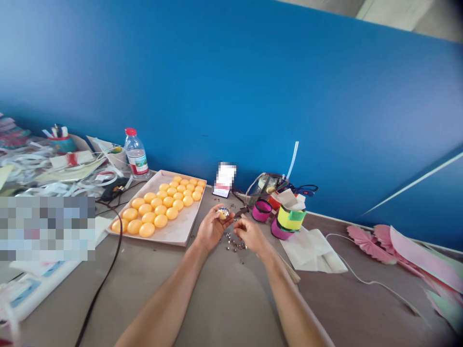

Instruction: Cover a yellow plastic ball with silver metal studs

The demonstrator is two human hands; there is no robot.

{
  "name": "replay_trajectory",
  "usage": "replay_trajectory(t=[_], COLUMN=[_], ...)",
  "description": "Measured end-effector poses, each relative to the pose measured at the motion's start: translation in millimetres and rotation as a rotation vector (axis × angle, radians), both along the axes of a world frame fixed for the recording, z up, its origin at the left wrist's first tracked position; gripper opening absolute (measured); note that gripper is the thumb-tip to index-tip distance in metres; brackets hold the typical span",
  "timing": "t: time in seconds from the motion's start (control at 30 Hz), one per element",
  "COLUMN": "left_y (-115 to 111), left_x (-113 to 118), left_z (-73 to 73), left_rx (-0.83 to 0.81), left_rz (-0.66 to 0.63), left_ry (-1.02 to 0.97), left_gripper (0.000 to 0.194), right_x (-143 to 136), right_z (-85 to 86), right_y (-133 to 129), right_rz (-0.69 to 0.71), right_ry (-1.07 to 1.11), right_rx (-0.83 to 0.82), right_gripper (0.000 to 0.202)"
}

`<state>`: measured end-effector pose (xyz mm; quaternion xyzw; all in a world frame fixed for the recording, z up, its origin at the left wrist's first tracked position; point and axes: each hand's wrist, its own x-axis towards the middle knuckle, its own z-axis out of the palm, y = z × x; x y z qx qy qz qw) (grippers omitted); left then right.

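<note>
Only the head view to go on here. The left hand [210, 233] is cupped, palm up, with a silvery piece [224, 212] sitting in its fingers; there's a yellowish patch on its lower side, but it's too small to say exactly what it is. The right hand [249, 233] is just beside it, thumb and fingertips drawn in close together. Can't tell if there's anything tiny between them.

Under and between the hands, loose on the bench [231, 299], is a scatter of small shiny bits [235, 245], so that supply isn't used up.

Progress-wise, I'd call it mid-job on this one piece: it's in hand, and I can't make out how much of it is covered. The orange balls [161, 220] sit in rows in the shallow tray [175, 236] to the left, and they all look plain, no silver on any. Part of the tray near its front edge is bare. I don't see a finished silvery one set down anywhere.
</note>
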<state>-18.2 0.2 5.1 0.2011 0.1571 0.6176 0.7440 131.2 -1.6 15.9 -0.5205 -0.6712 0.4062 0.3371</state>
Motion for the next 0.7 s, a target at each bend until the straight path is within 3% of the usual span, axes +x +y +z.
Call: replay_trajectory(t=[0.2, 0.43, 0.7], left_y=[-4.0, -10.3, -10.3], left_x=[5.3, 11.9, 13.4], left_z=[2.6, 3.8, 1.2], left_rx=[0.021, 0.061, 0.093], left_rz=[-0.021, -0.051, -0.069], left_ry=[0.074, 0.096, 0.087], left_gripper=[0.027, 0.028, 0.027], right_x=[-9.8, -12.8, -6.2], right_z=[16.1, 10.5, 5.7], right_y=[-9.6, -8.5, -4.0], right_rz=[-0.065, -0.195, -0.145], right_ry=[0.341, 0.294, 0.272], right_rx=[0.019, 0.091, 0.067], right_gripper=[0.01, 0.015, 0.015])
